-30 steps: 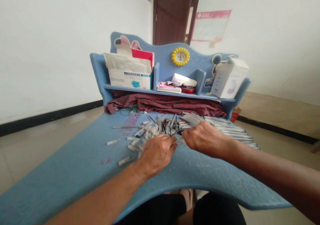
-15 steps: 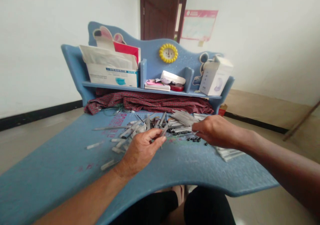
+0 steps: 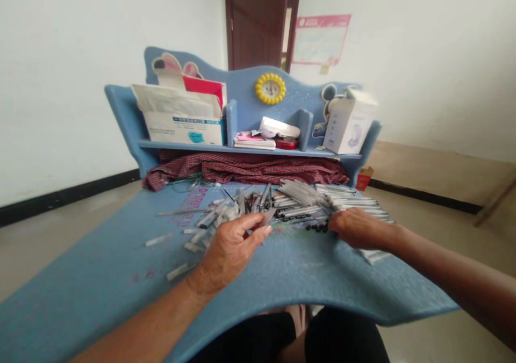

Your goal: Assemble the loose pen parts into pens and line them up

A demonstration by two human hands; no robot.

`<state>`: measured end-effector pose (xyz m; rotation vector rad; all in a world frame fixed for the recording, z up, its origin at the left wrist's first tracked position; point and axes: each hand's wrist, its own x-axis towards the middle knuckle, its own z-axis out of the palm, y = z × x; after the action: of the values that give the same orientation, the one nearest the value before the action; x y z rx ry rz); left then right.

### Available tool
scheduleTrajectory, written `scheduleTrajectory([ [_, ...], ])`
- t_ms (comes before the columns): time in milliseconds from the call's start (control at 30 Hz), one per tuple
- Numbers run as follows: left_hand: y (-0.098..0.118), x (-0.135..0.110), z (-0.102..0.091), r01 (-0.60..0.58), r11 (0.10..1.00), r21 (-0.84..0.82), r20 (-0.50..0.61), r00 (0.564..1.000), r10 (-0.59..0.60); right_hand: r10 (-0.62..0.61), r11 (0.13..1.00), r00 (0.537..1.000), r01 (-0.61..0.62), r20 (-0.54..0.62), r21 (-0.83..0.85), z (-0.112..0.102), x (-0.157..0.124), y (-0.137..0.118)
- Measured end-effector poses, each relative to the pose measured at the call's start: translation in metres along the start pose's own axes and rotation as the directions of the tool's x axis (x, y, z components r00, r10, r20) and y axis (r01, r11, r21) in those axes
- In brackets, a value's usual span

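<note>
On the blue desk [image 3: 100, 277] lies a loose heap of thin grey and clear tubes [image 3: 242, 207]. My left hand [image 3: 231, 250] hovers at the near edge of that heap, thumb and fingers pinched on one short grey tube [image 3: 268, 216]. My right hand [image 3: 357, 227] rests knuckles-up further right, fingers curled down at a cluster of small black caps [image 3: 316, 226]; what the fingers hold is hidden. Behind the right hand lies a tidy row of long silvery tubes [image 3: 355, 204].
The desk's back shelf holds a white box of masks [image 3: 185, 126], a yellow clock [image 3: 270, 88], booklets and a red tin [image 3: 287, 143], and a white carton [image 3: 349, 124]. A red checked cloth [image 3: 250, 168] lies under the shelf. Stray tubes [image 3: 177, 271] dot the left.
My right hand has moved right and nearer, from the tube heap to the black caps. My left hand has stayed in place, pinching a tube. The view has shifted slightly.
</note>
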<state>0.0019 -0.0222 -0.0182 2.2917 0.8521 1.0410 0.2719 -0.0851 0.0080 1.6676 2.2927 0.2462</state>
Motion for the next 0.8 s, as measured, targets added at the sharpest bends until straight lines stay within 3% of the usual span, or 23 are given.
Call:
scheduleTrajectory([
  [133, 0.003, -0.002, 0.0, -0.039, 0.999, 0.028, -0.017, 0.999, 0.039, -0.002, 0.932, 0.994, 0.041, -0.109, 0.359, -0.01, -0.003, -0.006],
  [200, 0.004, -0.003, -0.001, -0.067, 0.996, 0.056, -0.016, 0.998, 0.068, 0.02, 0.775, 0.994, 0.053, -0.108, 0.63, -0.022, -0.004, -0.015],
  [267, 0.006, -0.004, -0.002, -0.092, 0.993, 0.068, -0.007, 0.996, 0.093, 0.045, 0.557, 0.993, 0.067, -0.111, 0.828, -0.036, -0.003, -0.026],
  [333, 0.009, -0.004, -0.003, -0.113, 0.992, 0.061, 0.004, 0.994, 0.113, 0.071, 0.38, 0.987, 0.109, -0.146, 0.919, -0.048, 0.0, -0.037],
  [400, 0.01, -0.005, -0.004, -0.124, 0.991, 0.058, 0.025, 0.992, 0.123, 0.109, 0.28, 0.972, 0.169, -0.207, 0.945, -0.057, 0.004, -0.044],
  [533, 0.012, -0.005, -0.006, -0.153, 0.987, 0.052, 0.061, 0.987, 0.15, 0.169, 0.25, 0.937, 0.26, -0.306, 0.933, -0.062, 0.013, -0.051],
  [800, 0.013, -0.005, -0.005, -0.232, 0.971, 0.06, 0.154, 0.963, 0.22, 0.106, 0.384, 0.922, 0.307, -0.372, 0.871, -0.063, 0.017, -0.053],
])
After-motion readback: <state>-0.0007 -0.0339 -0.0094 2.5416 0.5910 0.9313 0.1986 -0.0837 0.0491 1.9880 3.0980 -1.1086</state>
